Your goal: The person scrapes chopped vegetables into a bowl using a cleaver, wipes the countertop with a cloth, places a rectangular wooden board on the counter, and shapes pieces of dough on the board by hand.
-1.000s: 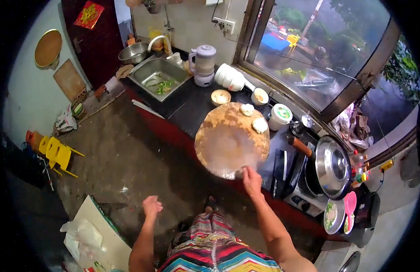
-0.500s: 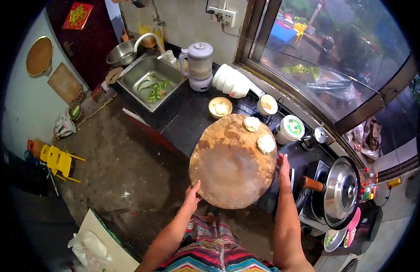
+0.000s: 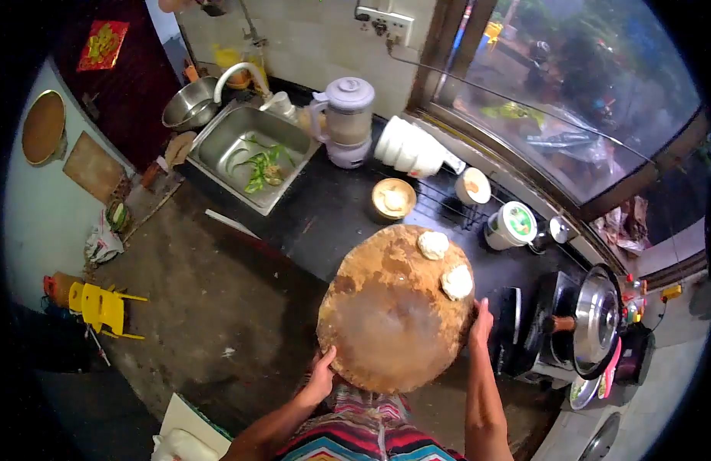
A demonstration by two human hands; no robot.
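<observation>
A round wooden board [image 3: 394, 323], worn and brown with a greyish middle, extends past the front edge of the black counter. Two white dough pieces [image 3: 433, 245] rest near its upper right rim. My left hand [image 3: 320, 376] grips the board's lower left edge, with fingers partly hidden beneath it. On the right rim, my right hand [image 3: 481, 323] holds the board, its fingers also partly hidden. A small bowl with pale contents [image 3: 393, 200] stands just beyond the board.
Beyond the board are a blender [image 3: 348, 115], stacked white bowls [image 3: 409, 147] and a white tub [image 3: 512, 225]. A lidded pan [image 3: 596, 319] sits on the stove at the right. The sink [image 3: 252, 157] holds green leaves. A yellow chair [image 3: 104, 307] stands on the floor at left.
My left hand has come up from beside my body onto the board, and my right hand has moved from its front edge to its right rim. The board now appears nearer to me.
</observation>
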